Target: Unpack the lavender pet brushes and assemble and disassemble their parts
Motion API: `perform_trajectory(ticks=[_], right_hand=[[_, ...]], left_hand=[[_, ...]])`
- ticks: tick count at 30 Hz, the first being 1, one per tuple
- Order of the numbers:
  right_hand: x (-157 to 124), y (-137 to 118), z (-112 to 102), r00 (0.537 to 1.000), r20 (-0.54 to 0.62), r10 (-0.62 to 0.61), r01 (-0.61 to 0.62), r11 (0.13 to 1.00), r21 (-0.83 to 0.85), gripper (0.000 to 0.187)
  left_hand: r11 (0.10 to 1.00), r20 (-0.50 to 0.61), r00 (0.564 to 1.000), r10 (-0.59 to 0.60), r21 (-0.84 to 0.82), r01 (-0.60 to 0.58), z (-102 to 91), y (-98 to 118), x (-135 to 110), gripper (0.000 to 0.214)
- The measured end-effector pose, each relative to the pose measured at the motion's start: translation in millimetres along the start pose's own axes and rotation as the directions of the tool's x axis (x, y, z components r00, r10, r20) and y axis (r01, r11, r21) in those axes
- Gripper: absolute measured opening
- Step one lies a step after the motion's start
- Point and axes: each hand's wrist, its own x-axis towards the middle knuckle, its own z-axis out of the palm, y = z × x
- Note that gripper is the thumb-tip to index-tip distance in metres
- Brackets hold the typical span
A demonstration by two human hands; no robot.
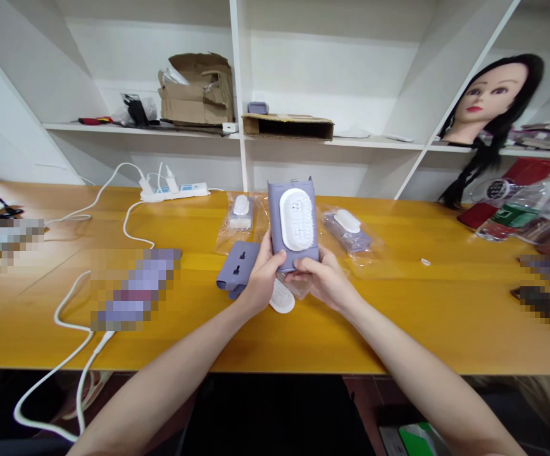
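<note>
Both my hands hold a purple plastic case (278,197) upright above the table. A white oval brush (298,220) with bristles sits on the side facing me. My left hand (261,273) grips the lower left edge, thumb on the front. At the lower right, my right hand (326,278) is closed on the same case, its thumb also on the front. Beside my left hand lies a purple plastic piece (239,267) with two keyhole-shaped slots. Under my hands are a white oval piece (282,299) and a clear plastic part (298,286), both partly hidden.
Similar purple and white units in clear bags lie behind, one left (241,218) and one right (349,231). A power strip (180,192) with white cables stands back left. A blurred phone-like item (137,288) lies left. A bottle (507,215) and mannequin head (493,95) are right.
</note>
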Motion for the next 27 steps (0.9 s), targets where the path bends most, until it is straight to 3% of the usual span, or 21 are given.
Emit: perform_trajectory(ticks=[5,8,12,16,21,27], right_hand=[[-1.7,-5.3,1.2,0.999,-0.023,-0.043,0.043,0.999,0.018,0.041],[0.0,-9.0,-2.6,0.996,0.078,-0.032,0.033,0.999,-0.013,0.036],[2.6,-13.8,-9.8,0.982,0.185,-0.023,0.057,0.982,-0.180,0.030],[1.5,-16.9,-12.9,0.980,0.198,-0.003,0.058,0.959,-0.277,0.022],[-1.5,-17.0,-8.8,0.985,0.144,-0.090,0.120,0.971,-0.209,0.026],[1.0,-17.7,-14.9,0.974,0.187,-0.124,0.174,0.945,-0.277,0.041]], left_hand=[[0.999,-0.028,0.999,0.019,-0.034,-0.020,3.2,0.9,-0.4,0.061],[0.999,-0.020,0.999,0.029,-0.029,-0.030,2.5,0.7,0.2,0.063],[1.000,-0.020,1.000,0.015,0.016,-0.015,0.0,-2.8,-1.4,0.064],[0.993,-0.010,0.998,0.055,0.109,-0.054,-2.3,-9.1,-5.4,0.059],[0.987,-0.005,0.996,0.086,0.139,-0.085,-1.4,-8.0,-7.6,0.056],[0.983,0.107,0.994,-0.011,0.183,-0.009,-1.5,10.6,-0.6,0.082]])
